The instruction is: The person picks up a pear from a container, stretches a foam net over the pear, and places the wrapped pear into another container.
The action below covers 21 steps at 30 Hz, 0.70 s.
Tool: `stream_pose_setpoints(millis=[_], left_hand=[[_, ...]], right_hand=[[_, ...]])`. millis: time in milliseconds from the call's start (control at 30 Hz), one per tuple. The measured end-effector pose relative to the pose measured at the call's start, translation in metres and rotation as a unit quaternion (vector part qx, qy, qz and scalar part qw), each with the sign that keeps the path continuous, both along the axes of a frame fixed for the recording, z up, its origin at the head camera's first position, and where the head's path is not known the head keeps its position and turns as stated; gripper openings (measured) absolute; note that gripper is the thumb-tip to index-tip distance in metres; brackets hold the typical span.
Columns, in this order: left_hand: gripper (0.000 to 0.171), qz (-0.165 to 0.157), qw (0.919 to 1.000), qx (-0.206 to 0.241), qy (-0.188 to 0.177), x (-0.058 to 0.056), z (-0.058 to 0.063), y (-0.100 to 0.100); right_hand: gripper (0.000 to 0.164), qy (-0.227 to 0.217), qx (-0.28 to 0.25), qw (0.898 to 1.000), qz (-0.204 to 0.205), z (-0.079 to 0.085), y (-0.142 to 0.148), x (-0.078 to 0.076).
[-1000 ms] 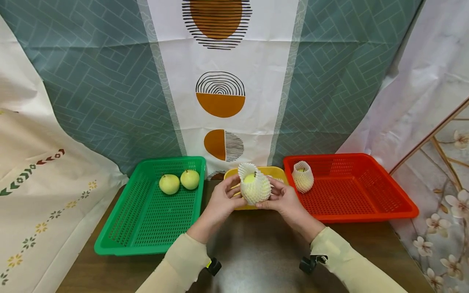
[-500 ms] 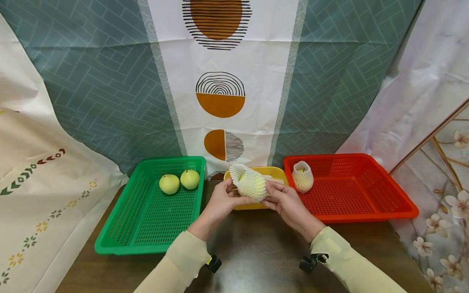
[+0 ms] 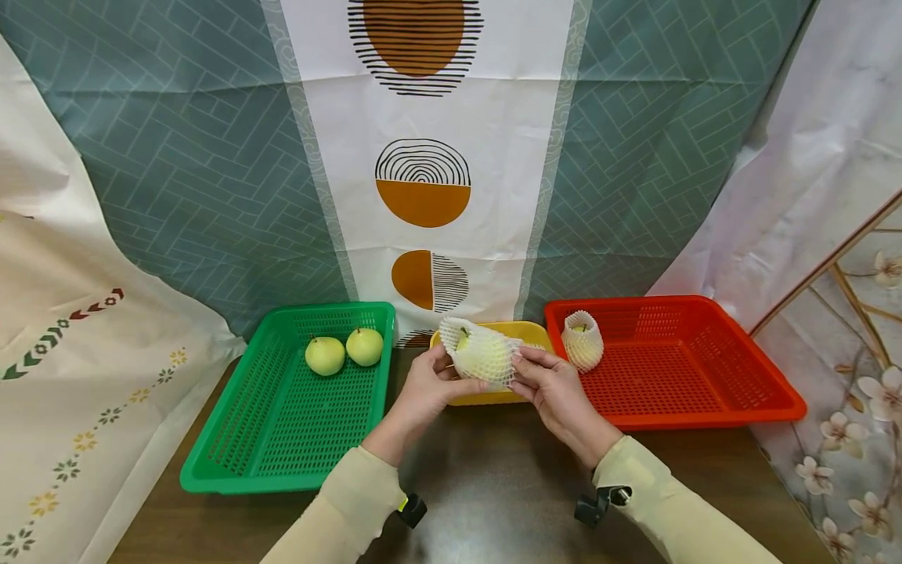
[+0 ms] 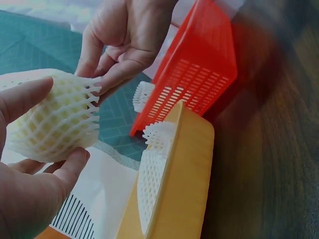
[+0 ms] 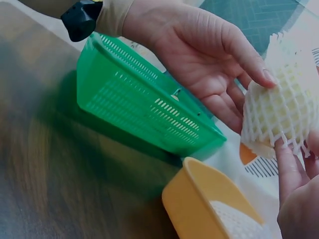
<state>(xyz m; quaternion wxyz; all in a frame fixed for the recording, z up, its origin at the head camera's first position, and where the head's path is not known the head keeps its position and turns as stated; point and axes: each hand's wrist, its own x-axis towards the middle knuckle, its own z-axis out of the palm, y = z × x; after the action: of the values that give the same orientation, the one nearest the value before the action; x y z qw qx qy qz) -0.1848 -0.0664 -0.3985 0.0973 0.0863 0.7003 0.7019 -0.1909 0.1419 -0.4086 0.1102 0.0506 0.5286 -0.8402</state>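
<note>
A pale yellow-green pear in a white foam net sleeve (image 3: pixel 485 356) is held up between both hands, above the front of a yellow basket (image 3: pixel 528 330). My left hand (image 3: pixel 431 384) grips the sleeved pear, thumb on the near side, as the left wrist view shows. My right hand (image 3: pixel 553 388) pinches the sleeve's right edge, its fingertips on the net's open strands. The pear's stem shows through the sleeve's opening on the left. More white foam nets (image 4: pixel 152 179) lie in the yellow basket, partly hidden behind the hands in the head view.
A green basket (image 3: pixel 282 466) at the left bears two bare pears (image 3: pixel 345 351). At the right stands a red basket (image 3: pixel 705 415) with one pear in a foam net (image 3: pixel 582 341). All rest on a dark wooden table (image 3: pixel 493 486), before a hanging patterned cloth.
The sleeved pear has turned from nearly upright to tilted, its open end toward the left. My right hand has shifted from the pear's side to the sleeve's right edge.
</note>
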Motion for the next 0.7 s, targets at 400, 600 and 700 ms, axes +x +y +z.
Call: stream_pose_setpoints(millis=[400,600,700], left_hand=[[0.071,0.007,0.9992,0.037,-0.009,-0.0025,0.0007,0.0000],[0.068,0.028,0.9987,0.043,-0.007,-0.0008,0.0053,-0.0008],[0.066,0.028,0.9985,0.046,-0.010,-0.0003,0.0073,-0.0013]], right_hand=[[0.046,0.013,0.004,0.999,0.037,0.0028,-0.0060,-0.0011],[0.056,0.099,0.120,0.987,0.034,0.0022,-0.0087,-0.0004],[0.056,0.145,0.163,0.976,0.031,0.0022,-0.0098,0.0001]])
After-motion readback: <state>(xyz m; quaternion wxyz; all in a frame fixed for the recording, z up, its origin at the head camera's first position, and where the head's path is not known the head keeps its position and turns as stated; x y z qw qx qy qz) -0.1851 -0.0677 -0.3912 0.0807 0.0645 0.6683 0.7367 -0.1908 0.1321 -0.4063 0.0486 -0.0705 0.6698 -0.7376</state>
